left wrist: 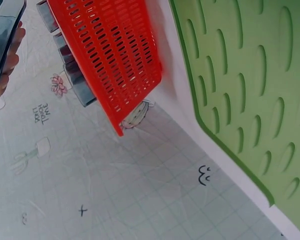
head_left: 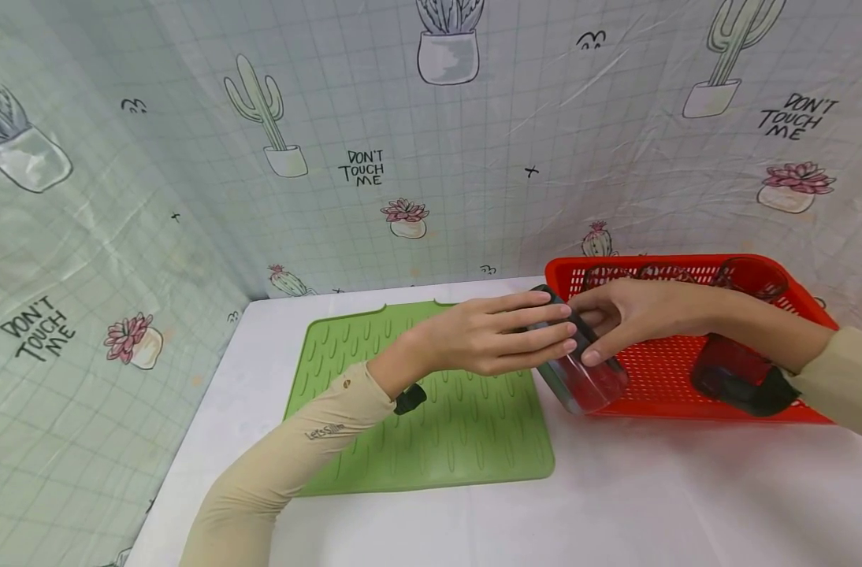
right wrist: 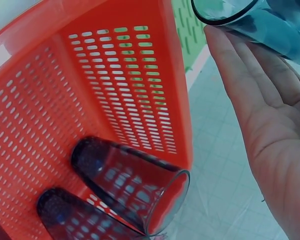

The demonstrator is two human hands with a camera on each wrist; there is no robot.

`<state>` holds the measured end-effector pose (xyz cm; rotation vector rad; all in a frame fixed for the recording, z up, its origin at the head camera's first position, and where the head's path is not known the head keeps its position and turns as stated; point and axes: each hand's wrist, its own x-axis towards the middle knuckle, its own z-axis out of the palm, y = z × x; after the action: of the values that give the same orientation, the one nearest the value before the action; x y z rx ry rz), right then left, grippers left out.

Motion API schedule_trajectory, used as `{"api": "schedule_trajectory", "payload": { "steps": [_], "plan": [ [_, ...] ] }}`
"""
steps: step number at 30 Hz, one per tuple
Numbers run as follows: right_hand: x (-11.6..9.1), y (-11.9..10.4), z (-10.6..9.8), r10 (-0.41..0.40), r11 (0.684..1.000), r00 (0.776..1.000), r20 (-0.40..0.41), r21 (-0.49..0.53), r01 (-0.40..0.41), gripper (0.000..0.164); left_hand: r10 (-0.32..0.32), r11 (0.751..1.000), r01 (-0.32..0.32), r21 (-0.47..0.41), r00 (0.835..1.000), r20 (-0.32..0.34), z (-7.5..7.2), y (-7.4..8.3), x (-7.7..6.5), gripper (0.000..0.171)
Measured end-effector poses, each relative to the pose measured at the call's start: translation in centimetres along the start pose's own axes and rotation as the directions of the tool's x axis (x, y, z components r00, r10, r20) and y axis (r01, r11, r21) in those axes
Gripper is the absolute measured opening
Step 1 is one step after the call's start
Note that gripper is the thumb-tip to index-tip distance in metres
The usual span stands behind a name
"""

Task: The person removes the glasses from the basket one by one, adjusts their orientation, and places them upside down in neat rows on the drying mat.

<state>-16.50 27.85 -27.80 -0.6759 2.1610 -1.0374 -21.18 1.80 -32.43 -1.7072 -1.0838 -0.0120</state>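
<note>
A tinted drinking glass (head_left: pixel 592 384) is held tilted between both hands, at the near-left corner of the red basket (head_left: pixel 658 413). From the left, my left hand (head_left: pixel 484 335) lays its fingers across the glass's side; its thumb is hidden. My right hand (head_left: pixel 644 311) grips the same glass from the right, thumb on the near side and fingers behind. In the right wrist view the glass (right wrist: pixel 282 30) looks teal, with one round rim showing. The left wrist view catches the glass (left wrist: pixel 2 35) only at its edge, with fingertips (left wrist: pixel 11 61) against it.
More dark tinted glasses (right wrist: pixel 130 185) lie in the perforated basket, some along its back side. A green ribbed drying mat (head_left: pixel 431 441) lies left of the basket on a white table (head_left: pixel 516 520). A cactus-print sheet (head_left: pixel 332 102) hangs behind and at the left.
</note>
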Motion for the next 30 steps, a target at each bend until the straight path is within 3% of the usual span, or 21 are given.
{"api": "schedule_trajectory", "payload": {
  "steps": [6,10,20,26,30],
  "plan": [
    [0.0,0.0,0.2,0.000,0.998,1.000,-0.001,0.069,0.000,0.075,0.006,1.000,-0.006,0.006,1.000,-0.006,0.0,-0.1,0.0,0.036],
    [0.0,-0.1,0.3,0.046,0.996,0.999,-0.013,0.080,-0.044,0.078,0.008,1.000,-0.008,-0.011,1.000,-0.012,0.0,-0.2,-0.1,0.035],
    [1.0,-0.3,1.2,0.069,0.998,0.996,-0.052,0.011,-0.069,0.048,0.026,1.000,-0.025,-0.016,0.999,0.021,-0.4,-0.3,0.0,0.034],
    [0.9,0.0,1.7,0.025,0.999,0.996,-0.082,0.042,-0.022,0.045,0.037,0.999,-0.037,-0.010,0.999,0.029,-0.6,-0.2,0.1,0.034],
    [1.0,0.2,2.0,0.005,0.999,0.995,-0.099,0.046,0.000,0.046,0.032,0.999,-0.034,0.015,0.995,0.089,-0.7,0.1,0.0,0.037]
  ]
}}
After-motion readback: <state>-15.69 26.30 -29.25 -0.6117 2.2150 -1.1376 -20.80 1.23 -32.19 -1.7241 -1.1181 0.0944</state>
